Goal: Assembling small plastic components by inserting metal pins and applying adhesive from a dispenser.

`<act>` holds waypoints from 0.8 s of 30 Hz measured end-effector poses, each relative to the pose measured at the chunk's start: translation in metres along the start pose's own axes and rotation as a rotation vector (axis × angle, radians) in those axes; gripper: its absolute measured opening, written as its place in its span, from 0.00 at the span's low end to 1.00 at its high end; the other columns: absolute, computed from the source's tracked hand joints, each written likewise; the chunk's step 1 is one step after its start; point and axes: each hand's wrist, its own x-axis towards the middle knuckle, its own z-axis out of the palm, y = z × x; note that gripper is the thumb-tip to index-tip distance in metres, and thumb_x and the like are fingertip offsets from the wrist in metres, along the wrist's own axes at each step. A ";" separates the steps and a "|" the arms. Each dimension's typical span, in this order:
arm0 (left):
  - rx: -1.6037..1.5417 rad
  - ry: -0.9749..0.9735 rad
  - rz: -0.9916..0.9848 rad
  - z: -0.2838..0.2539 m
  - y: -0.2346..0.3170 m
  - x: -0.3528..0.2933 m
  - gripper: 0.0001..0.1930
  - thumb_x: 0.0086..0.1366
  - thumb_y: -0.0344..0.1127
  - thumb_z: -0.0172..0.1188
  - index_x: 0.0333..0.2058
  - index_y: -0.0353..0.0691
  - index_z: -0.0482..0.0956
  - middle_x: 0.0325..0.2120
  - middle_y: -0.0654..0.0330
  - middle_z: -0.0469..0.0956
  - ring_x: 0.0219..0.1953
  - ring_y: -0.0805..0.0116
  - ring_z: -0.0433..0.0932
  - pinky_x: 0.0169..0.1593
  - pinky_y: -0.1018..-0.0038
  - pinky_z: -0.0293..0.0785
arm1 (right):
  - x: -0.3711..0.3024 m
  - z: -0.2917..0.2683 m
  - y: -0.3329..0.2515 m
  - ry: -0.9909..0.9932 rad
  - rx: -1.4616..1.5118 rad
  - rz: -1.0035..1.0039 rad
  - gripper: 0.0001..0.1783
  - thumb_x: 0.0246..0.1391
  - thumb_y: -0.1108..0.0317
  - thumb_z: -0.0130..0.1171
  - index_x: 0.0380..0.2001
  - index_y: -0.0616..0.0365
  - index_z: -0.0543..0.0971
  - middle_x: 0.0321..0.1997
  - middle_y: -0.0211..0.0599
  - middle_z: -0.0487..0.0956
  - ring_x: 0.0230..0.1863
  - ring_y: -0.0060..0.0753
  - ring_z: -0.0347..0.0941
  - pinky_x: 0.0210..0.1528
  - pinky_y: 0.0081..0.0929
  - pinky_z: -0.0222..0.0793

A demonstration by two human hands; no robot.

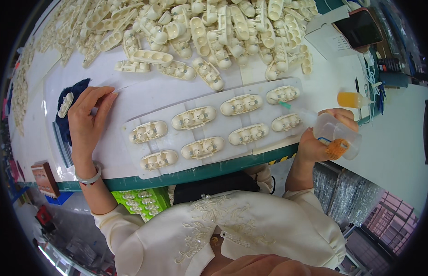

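Bottle [331,128]: translucent, with an orange patch on its side; we find it tilted above the near right edge of the tabletop [103,156].
Green tip [285,105]: directed leftward at the rightmost part of the far row; we cannot tell whether it touches.
Right grip [313,145]: grasping the bottle around its body.
Left grip [89,115]: released, fingers loosely bent; we locate it at the left of the tabletop, just beside the dark blue cloth [78,89].
Cream parts [193,117]: eight elongated oval pieces, set in two rows of four on the white board [216,130].
Single piece [65,105]: cream, lying on the dark blue cloth.
Heap [200,37]: many similar loose pieces, which we see across the far side.
Yellow bottle [350,100]: on its side, beyond the right grip.
Phone [360,28]: dark-screened, beside the white carton [326,34].
Green tray [165,195]: below the near edge, bearing more pieces.
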 end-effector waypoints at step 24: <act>0.052 0.005 -0.009 0.001 -0.004 0.001 0.06 0.57 0.27 0.62 0.34 0.33 0.79 0.26 0.60 0.77 0.24 0.74 0.71 0.30 0.81 0.67 | 0.000 -0.015 0.026 0.245 0.042 0.110 0.25 0.53 0.46 0.45 0.32 0.61 0.68 0.32 0.39 0.68 0.31 0.28 0.68 0.30 0.20 0.66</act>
